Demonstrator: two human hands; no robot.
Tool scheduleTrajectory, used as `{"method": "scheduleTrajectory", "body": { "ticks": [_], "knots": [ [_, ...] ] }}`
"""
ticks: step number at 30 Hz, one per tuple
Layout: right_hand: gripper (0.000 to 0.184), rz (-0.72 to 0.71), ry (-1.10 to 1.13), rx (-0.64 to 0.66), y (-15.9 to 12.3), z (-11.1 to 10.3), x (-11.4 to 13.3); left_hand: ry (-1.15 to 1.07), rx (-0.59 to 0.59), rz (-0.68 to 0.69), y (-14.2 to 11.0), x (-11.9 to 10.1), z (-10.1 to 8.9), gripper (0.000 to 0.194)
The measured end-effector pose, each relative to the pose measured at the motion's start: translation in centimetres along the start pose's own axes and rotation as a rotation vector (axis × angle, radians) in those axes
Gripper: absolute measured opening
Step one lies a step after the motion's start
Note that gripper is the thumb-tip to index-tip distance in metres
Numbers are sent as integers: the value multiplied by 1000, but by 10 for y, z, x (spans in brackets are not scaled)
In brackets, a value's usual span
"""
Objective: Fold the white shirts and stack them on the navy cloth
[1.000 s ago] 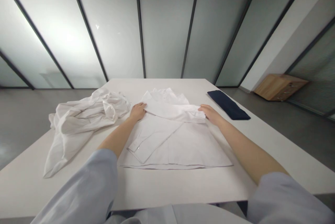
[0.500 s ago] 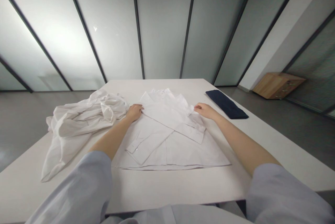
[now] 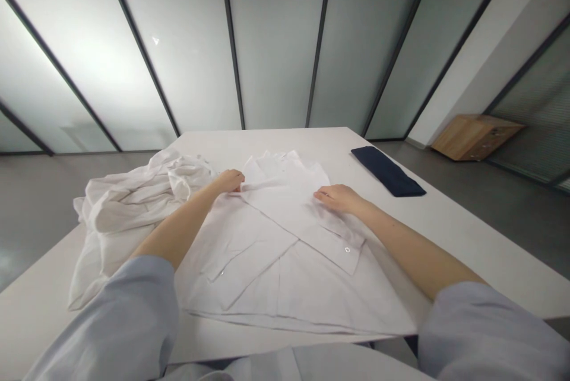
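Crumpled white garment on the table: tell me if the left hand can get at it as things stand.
Probably yes: the left hand rests right beside the crumpled garment, with nothing visible between them.

Middle of the white shirt point(image 3: 312, 298) hidden under its sleeves; pale blue sleeves point(image 3: 102, 316) cut off below.

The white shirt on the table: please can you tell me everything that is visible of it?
The white shirt looks like thin, lightly creased cotton. It lies spread on the white table, collar far, hem near. Both long sleeves fold across the body and cross, and a small button shows on each cuff. The left hand touches its far left edge, and the right hand rests on the upper sleeve.
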State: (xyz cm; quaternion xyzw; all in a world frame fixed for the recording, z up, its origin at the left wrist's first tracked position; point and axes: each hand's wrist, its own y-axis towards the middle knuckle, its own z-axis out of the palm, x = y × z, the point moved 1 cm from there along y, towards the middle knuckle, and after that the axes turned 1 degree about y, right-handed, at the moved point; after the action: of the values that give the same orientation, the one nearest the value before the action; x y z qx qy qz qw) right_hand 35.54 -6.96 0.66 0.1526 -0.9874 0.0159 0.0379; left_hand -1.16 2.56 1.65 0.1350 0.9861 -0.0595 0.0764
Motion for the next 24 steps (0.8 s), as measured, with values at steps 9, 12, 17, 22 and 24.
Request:
{"method": "scheduleTrajectory", "body": {
  "ticks": [9, 12, 17, 22, 24],
  "knots": [
    [37, 3, 37, -101, 31, 13, -10, -98, -177, -221, 63, -22, 21, 41],
    [37, -11, 46, -111, 34, 17, -14, -141, -166, -249, 78, -18, 20, 44],
    [37, -5, 28, -84, 34, 14, -14, -68, -245, -302, 81, -2, 11, 50],
    [40, 56, -23, -53, 35, 8, -4, 65, -227, -394, 63, -6, 13, 71],
    [45, 98, -34, -49, 38, 9, 1, 115, -273, -321, 52, -16, 18, 70]
  ]
}}
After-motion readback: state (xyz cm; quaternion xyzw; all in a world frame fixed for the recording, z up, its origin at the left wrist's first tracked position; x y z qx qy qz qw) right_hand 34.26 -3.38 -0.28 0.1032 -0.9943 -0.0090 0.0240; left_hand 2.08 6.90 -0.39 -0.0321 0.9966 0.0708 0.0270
